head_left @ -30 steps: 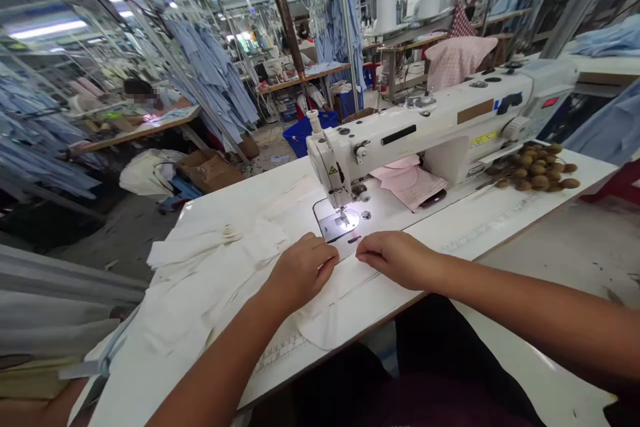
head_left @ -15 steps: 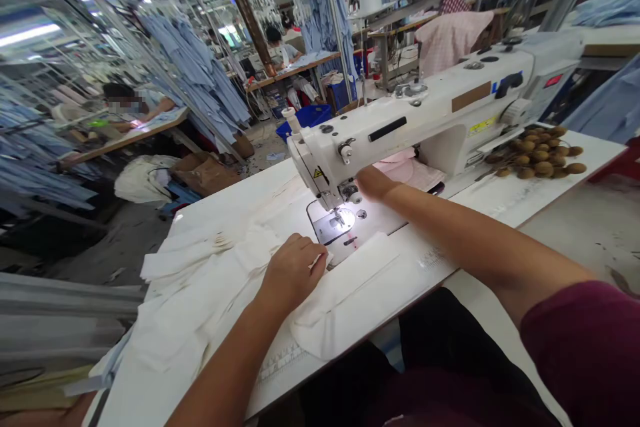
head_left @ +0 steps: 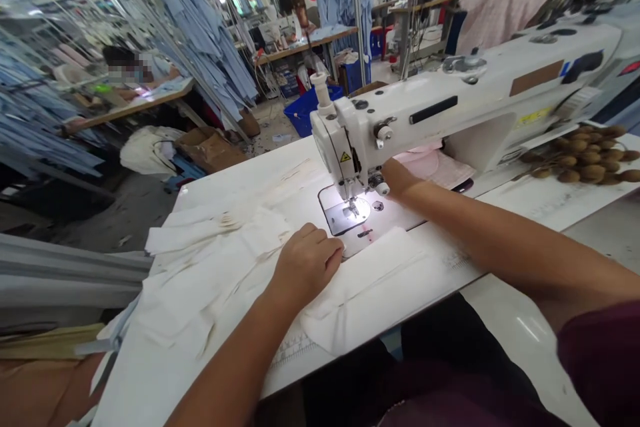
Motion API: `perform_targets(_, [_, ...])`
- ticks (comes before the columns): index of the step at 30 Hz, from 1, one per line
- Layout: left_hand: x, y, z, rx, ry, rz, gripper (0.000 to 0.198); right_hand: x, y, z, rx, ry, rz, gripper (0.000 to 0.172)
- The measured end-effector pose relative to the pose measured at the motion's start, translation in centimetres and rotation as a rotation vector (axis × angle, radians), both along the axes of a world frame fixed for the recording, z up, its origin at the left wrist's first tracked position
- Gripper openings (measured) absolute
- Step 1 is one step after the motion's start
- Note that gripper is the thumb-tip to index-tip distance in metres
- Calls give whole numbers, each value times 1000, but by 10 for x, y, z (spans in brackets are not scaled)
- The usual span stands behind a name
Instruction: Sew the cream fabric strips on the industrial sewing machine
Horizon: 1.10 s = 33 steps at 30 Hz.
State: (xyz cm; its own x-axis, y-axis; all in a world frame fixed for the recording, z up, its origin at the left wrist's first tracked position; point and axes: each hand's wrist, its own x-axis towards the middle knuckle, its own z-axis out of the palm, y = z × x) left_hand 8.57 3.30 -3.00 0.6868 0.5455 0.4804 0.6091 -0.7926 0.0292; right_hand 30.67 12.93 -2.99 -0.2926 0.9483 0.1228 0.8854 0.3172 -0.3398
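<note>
Two hands are at work as I watch from far off. On the left hand (head_left: 310, 260), the thumb and fingers look pinched together on the edge of a white cloth (head_left: 370, 267). That cloth lies flat on the bench (head_left: 225, 190), by those fingers and out to their right. The right hand (head_left: 397, 177) is up past the left fingers, under the arm of the sewing machine (head_left: 483, 97). Its fingers are hidden behind the machine's head, so I can't tell if they are apart, together or holding something.

I would say this piece is near its start. It is laid flat close to the machine, so that bit looks done. It is not under the needle (head_left: 354, 207), which is just ahead of the left fingers and to their right. I can't make out any stitches on it. A heap of white pieces (head_left: 190, 287) lies to the left of the left fingers, but I can't tell which are done and which are left. Pink cloth (head_left: 445, 168) lies just to the right of the right hand.

One second ago, I saw both hands side by side at the white cloth's edge. Now the right hand has gone ahead, away from the left fingers. The left hand has stayed at the edge. The heap looks the same.
</note>
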Motion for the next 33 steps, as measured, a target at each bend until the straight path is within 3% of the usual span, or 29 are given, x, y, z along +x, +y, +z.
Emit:
perform_targets(3, [1,-2,-1,-3,18,3,18,16,-32,3,-63,-104,-65,19])
perform_targets(6, [2,-4,-2,-6,34,11,20,25,-70,12,-89,-140,-53,28])
perform_targets(9, [4,-5,-3,12,39,11,21,22,-104,21,-54,-152,23,34])
perform_targets(13, [7,-6,-2,51,67,15,22,7,-127,24,31,-278,148,28])
perform_targets(26, [9,-4,0,124,119,0,24,-14,-128,19,87,-372,288,24])
perform_targets(29, [5,5,0,124,174,36,27,-5,-114,13,67,-379,187,27])
perform_targets(33, [1,32,-4,65,213,62,27,13,-82,-1,36,-423,-71,36])
